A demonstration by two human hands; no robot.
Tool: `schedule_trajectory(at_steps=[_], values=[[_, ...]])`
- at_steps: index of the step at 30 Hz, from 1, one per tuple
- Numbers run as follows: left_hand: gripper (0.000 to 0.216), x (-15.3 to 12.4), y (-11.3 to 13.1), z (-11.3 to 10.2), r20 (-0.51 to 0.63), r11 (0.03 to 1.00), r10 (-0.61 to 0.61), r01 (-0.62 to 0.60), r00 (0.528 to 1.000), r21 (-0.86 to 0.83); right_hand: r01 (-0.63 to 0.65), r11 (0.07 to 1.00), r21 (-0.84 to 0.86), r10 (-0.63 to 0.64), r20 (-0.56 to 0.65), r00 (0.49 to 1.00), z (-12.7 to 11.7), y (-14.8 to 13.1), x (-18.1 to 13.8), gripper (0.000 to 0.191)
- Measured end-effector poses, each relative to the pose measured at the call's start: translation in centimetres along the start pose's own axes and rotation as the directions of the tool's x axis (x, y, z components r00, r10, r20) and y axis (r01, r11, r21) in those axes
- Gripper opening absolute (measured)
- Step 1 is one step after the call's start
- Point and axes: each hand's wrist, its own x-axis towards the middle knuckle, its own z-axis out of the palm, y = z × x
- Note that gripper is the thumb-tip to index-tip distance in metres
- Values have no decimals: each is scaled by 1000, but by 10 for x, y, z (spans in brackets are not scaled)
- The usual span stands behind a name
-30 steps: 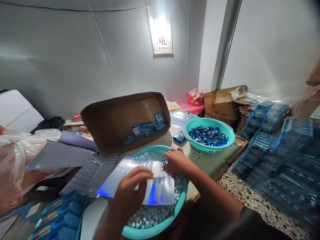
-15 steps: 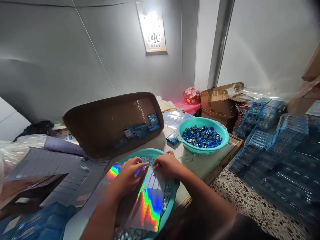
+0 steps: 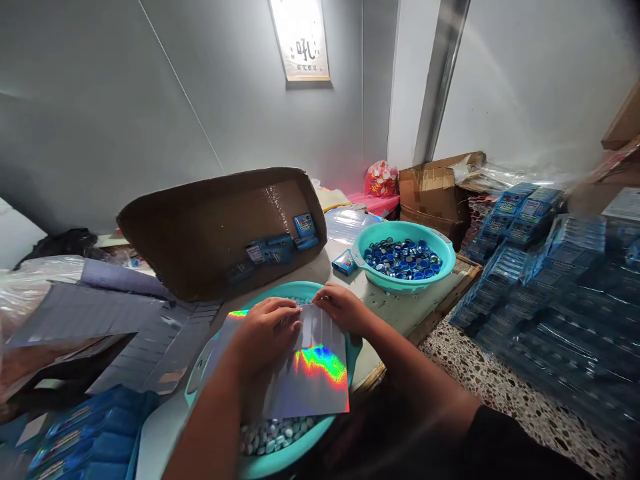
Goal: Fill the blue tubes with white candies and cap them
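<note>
A shiny holographic sheet (image 3: 305,380) with pale strip-like marks near its far edge lies over a turquoise basin (image 3: 295,460). Several small silvery-white pieces (image 3: 280,433) fill the basin under it. My left hand (image 3: 265,333) rests over the sheet's upper left part, its fingers bent together near the far edge. My right hand (image 3: 343,308) pinches at the far right edge of the same sheet, thumb and forefinger closed. Whatever small bit lies between the fingertips is too small to make out.
A second turquoise basin (image 3: 363,267) holds many blue and silver round caps (image 3: 405,259). Beside it lies a small blue box (image 3: 344,262). A cardboard box (image 3: 210,233) on its side contains blue packs. Wrapped blue packs (image 3: 550,313) are stacked at right; blue trays (image 3: 90,433) stand lower left.
The sheet has shifted and tilted, so its rainbow glare is smaller and more basin pieces show at the front. My right hand has moved slightly right and up. The view has tipped downward.
</note>
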Motion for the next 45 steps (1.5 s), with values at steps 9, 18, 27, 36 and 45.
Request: schedule_trajectory(at_steps=[9, 18, 27, 36, 45], values=[[22, 6, 8, 6, 33, 996, -30, 33, 999, -80, 31, 999, -23, -32, -72, 997, -3, -2, -1, 14], [21, 8, 15, 16, -56, 960, -135, 116, 989, -256, 85, 984, -159, -100, -93, 991, -2, -8, -9, 20], [32, 8, 21, 22, -71, 880, -83, 40, 994, -473, 90, 933, -349, -145, -134, 980, -2, 4, -6, 25], [17, -4, 39, -5, -305, 680, -410, 66, 860, -730, 71, 867, -493, -124, -76, 989, 0, 5, -6, 19], [31, -144, 56, -115, -383, 418, -904, 199, 191, -886, 277, 878, -390, -363, -165, 917, 38, -95, -39, 23]])
